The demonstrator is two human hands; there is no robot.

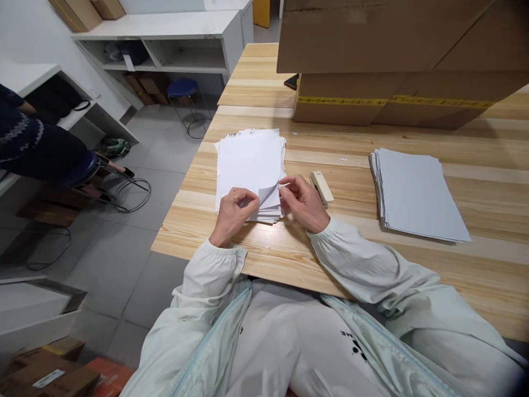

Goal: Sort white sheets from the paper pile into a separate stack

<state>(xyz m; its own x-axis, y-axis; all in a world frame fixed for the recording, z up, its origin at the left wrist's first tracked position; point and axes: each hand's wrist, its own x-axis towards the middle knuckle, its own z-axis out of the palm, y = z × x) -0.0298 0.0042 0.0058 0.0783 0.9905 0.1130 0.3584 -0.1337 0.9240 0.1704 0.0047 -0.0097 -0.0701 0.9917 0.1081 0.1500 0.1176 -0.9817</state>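
A stack of white paper sheets [248, 160] with uneven edges lies in front of me near the table's left side. The top sheet's lower right corner [268, 194] is bent upward. My left hand [236, 212] pinches that sheet near the raised corner between thumb and index finger. At the stack's right edge, my right hand [305, 203] has its thumb and index finger closed on the sheet's edge, the other fingers curled. Just beyond the right hand lies a cream stapler [321, 187]. A second paper stack [421, 193] rests farther right, untouched.
Large cardboard boxes [397, 99] stand at the back of the wooden table [330, 259], with a dark phone-like object [291, 81] beside them. Small paper scraps lie on the tabletop. Left are a blue stool [182, 88], white shelving [165, 25] and a seated person [41, 138].
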